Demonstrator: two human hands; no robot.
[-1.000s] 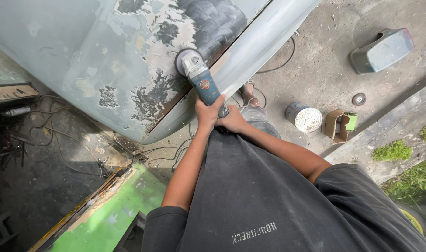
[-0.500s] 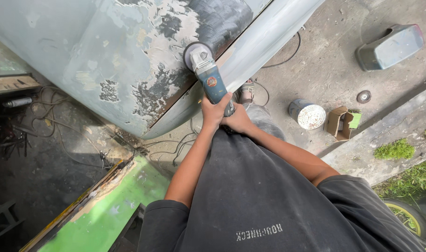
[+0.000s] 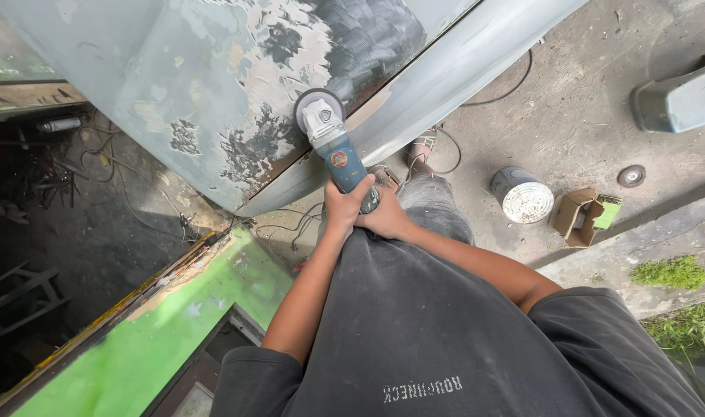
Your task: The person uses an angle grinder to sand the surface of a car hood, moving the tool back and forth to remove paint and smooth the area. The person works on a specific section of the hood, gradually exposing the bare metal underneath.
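Head view: both hands clamp the angle grinder (image 3: 335, 150) at its rear handle, left hand (image 3: 341, 210) just beside right hand (image 3: 383, 216). The tool's long axis runs up and away from the grip, its disc pressed on the grey, flaking body panel (image 3: 213, 85). A tin can (image 3: 522, 197) and an open cardboard box (image 3: 578, 216) sit on the floor (image 3: 568, 116); contents unclear.

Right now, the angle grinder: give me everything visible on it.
The angle grinder has a blue barrel body with a round red-and-yellow label, a silver-grey gear head and a round grey disc at the far end. It points away from the person, tilted up-left. The disc lies against the worn, paint-stripped grey metal panel, beside its raised ridge. The left hand and right hand both wrap the rear of the body. Its cord is not clearly traceable.
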